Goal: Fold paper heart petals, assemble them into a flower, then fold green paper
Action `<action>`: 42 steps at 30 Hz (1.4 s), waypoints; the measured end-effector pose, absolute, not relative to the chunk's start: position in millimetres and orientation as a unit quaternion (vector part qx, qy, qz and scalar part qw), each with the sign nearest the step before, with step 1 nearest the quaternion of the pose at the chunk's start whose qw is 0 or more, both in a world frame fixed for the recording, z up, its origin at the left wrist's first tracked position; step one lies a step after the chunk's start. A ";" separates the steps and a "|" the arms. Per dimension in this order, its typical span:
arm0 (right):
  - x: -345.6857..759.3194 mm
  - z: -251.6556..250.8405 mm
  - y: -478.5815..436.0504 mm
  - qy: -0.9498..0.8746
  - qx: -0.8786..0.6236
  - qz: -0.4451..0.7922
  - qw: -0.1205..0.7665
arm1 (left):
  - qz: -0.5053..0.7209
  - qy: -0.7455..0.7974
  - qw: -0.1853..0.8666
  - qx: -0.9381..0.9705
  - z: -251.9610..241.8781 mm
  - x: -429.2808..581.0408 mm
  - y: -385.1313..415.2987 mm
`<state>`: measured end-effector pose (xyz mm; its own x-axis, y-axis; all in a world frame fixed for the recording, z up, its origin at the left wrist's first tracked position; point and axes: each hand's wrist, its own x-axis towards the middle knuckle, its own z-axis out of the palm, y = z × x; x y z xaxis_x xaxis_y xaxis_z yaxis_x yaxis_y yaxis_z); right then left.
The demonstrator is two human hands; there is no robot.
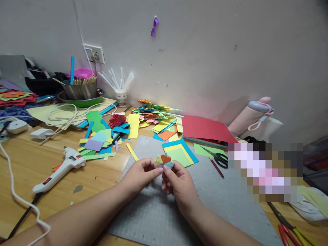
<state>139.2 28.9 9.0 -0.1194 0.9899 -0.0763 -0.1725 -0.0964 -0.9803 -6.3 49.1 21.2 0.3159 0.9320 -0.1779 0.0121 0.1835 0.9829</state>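
Between my two hands is a small paper flower [165,159] with yellow, orange, light blue and purple petals, held above the grey cutting mat [164,212]. My left hand [143,172] pinches its left side between thumb and fingers. On the flower's right side, my right hand [179,179] grips the blue petal, its other fingers curled below. Parts of the lower petals are hidden by my thumbs. Just beyond my right hand lies a stack of square paper sheets [179,155] in green, yellow and blue. A thin yellow paper strip [132,151] lies past my left hand.
A white glue gun [60,171] rests on the left, near white cables. Coloured paper scraps [97,140] are piled behind. Black scissors [217,157] and a red pencil [216,168] lie right; red-and-yellow-handled pliers [287,222] sit at front right. A pink bottle [247,116] leans by the wall.
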 end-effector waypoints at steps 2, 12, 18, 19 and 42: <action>138.5 9.7 27.9 -0.461 -0.446 0.590 0.490 | 0.363 0.456 0.619 0.526 20.4 -5.9 48.6; 139.3 5.5 30.7 -0.415 -0.459 0.599 0.509 | 0.360 0.498 0.590 0.524 20.5 -11.3 50.3; 141.5 6.1 32.6 -0.364 -0.472 0.622 0.508 | 0.381 0.549 0.538 0.514 22.7 -16.8 53.4; 141.5 6.2 33.0 -0.360 -0.473 0.625 0.506 | 0.389 0.562 0.523 0.510 22.6 -18.0 54.2; 141.0 13.7 33.6 -0.425 -0.432 0.657 0.449 | 0.327 0.482 0.640 0.501 30.9 -18.7 51.4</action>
<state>141.0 33.6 13.7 -0.2230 0.9569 -0.1863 -0.2227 -0.2360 -0.9459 -18.7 51.4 30.9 0.3225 0.9011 -0.2898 0.0646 0.2845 0.9565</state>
